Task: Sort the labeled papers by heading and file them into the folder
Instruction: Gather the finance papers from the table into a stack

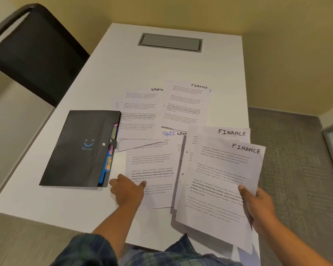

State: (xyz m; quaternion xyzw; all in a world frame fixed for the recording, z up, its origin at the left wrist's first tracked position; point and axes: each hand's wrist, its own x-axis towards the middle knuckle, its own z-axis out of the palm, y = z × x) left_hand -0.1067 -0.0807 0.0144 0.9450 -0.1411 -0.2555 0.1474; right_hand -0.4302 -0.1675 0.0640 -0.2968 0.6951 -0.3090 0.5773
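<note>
A black folder [79, 148] with a blue smiley and coloured tabs lies shut on the left of the white table [142, 70]. Printed sheets are spread to its right: one headed SPORTS [140, 112], one headed FINANCE [186, 104], and a sheet [154, 169] partly headed SPOR nearer me. My left hand [128, 191] rests flat on that near sheet's lower left. My right hand [258, 206] grips the right edge of a small stack headed FINANCE [219, 181], lifted off the table.
A black chair [33, 52] stands at the table's far left. A grey cable hatch [170, 42] is set into the far end of the table. Grey carpet [288, 160] lies to the right, with yellow walls behind.
</note>
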